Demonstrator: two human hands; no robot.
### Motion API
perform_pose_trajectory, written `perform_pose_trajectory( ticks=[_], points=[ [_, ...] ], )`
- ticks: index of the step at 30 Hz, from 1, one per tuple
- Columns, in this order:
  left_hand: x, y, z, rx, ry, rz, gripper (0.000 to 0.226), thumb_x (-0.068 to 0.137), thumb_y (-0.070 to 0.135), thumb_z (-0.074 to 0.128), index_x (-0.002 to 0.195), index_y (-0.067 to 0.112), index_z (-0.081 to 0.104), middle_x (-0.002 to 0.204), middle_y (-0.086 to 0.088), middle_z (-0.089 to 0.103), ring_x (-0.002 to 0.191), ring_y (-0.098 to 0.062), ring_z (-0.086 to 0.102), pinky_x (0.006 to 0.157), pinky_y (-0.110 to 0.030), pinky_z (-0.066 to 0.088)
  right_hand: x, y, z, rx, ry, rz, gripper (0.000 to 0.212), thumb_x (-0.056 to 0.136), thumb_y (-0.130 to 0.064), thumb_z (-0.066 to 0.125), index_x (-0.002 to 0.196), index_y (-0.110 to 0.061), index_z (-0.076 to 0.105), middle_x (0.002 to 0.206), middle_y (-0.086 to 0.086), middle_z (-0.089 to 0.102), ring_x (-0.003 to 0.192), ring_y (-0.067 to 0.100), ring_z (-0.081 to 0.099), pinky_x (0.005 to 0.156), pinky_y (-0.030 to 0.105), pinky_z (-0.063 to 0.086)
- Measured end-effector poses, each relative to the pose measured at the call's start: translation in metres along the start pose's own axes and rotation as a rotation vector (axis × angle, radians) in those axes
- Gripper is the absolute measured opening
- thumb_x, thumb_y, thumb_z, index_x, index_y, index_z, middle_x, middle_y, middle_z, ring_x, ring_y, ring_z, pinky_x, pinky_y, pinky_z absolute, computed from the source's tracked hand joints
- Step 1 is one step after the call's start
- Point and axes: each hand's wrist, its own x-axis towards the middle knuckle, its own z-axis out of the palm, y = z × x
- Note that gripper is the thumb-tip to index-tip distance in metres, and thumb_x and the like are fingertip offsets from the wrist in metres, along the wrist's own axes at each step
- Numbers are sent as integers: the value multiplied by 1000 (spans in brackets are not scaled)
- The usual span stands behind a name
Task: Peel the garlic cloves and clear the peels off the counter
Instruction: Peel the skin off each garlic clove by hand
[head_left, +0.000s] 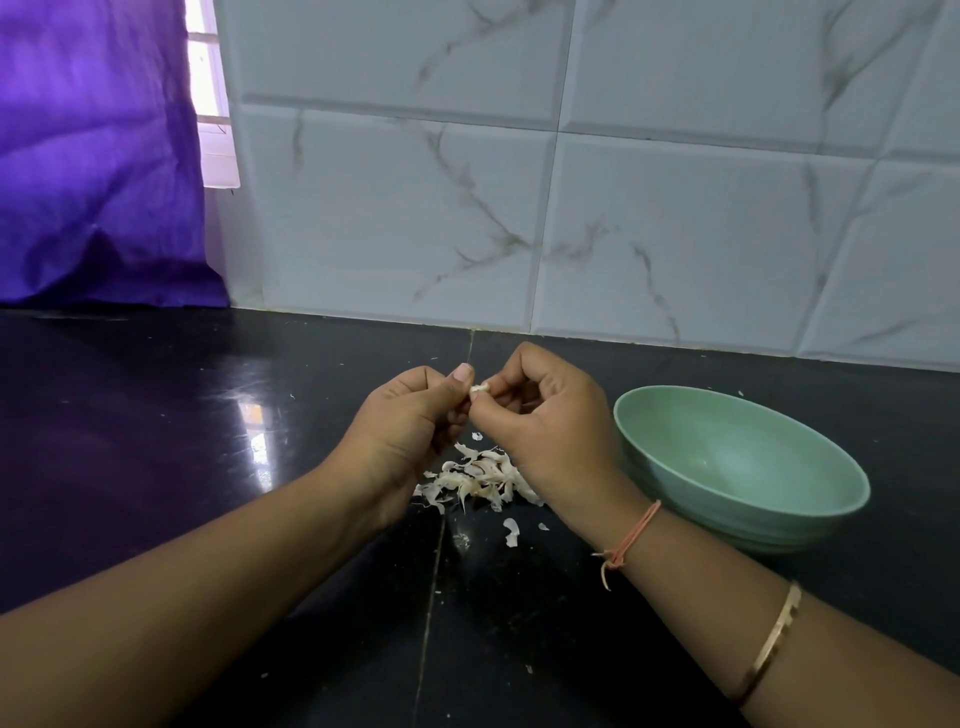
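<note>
A small white garlic clove (478, 388) is held above the black counter (156, 415), pinched between my left hand (410, 421) and my right hand (545, 415). Both hands have curled fingers and meet at the clove. Most of the clove is hidden by my fingertips. Below the hands lies a pile of pale garlic peels (480, 480) on the counter. A few loose peels (511, 532) lie just in front of the pile. A green bowl (779, 512) stands to the right of my right hand, and what I see of its inside holds nothing.
A white marble-patterned tiled wall (571, 208) rises behind the counter. A purple curtain (93, 156) hangs at the back left beside a window. Small peel flecks are scattered over the counter. A seam (431, 597) runs through the counter under my hands.
</note>
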Motion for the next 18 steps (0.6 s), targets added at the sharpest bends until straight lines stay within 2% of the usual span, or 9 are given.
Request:
perform_pose_trajectory(
  ticks=[4,7,9,14,18],
  points=[
    [3,0,-2,-16,36,-28,32,88,23,58,59,15,47,49,6,48,47,-4,43,54,-16,40,-1,4,2,-134,22,-128,17,74,-4,69,63,-6,56,62,3,58,54,10,47,51,19,40],
    [4,0,-3,-72,45,-70,26,87,23,59,64,13,53,54,4,52,45,-1,48,47,-11,43,2,4,0,-19,-33,-5,9,79,-7,69,73,-9,63,66,-1,62,57,3,52,55,15,43],
    [4,0,-3,-145,21,-97,21,85,22,60,68,11,56,58,2,53,46,0,51,48,-10,46,3,4,-2,106,-74,75,6,80,-5,69,79,-9,65,70,-2,64,61,2,56,60,13,46],
    [3,2,-3,-288,-86,-187,14,72,22,63,75,8,61,59,2,61,53,-1,57,57,-10,52,5,5,-2,234,-49,135,15,76,2,72,83,-9,64,75,0,66,68,5,62,69,17,53],
    [1,4,-3,-310,-105,-217,15,68,18,63,79,8,64,62,1,62,55,-2,58,59,-12,52,6,7,-5,308,-38,142,11,76,2,71,81,-6,66,79,7,68,73,11,64,73,21,54]
  ],
)
